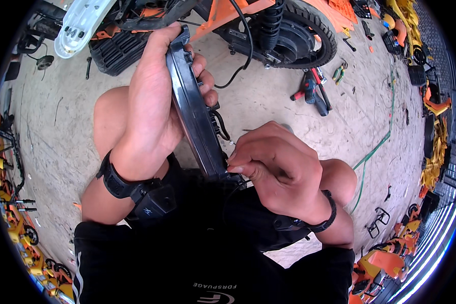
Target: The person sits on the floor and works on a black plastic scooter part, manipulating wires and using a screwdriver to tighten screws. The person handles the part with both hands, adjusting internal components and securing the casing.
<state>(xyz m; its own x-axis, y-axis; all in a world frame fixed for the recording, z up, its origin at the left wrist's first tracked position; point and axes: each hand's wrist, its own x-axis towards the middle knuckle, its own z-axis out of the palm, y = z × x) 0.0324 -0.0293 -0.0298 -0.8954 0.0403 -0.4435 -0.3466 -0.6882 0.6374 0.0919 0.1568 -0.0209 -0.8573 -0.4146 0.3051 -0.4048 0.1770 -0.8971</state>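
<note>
A long, glossy black plastic housing (193, 111) slants across the middle, its far end up by the vehicle and its near end close to my lap. My left hand (154, 91) is wrapped round its upper half, with the fingertips showing on the right side. Short black wires (221, 126) loop out of its right side. At the lower end, my right hand (276, 169) is closed in a pinch against the housing's edge. What lies between the thumb and finger is too small and hidden to tell. A thin dark cable hangs just below those fingertips.
Ahead stands a partly stripped orange vehicle with a black wheel (304, 35). On the concrete floor lie a cordless power tool (311, 93), green-handled pliers (339, 74) and a green cord (375, 149). Orange and yellow vehicle parts line both sides.
</note>
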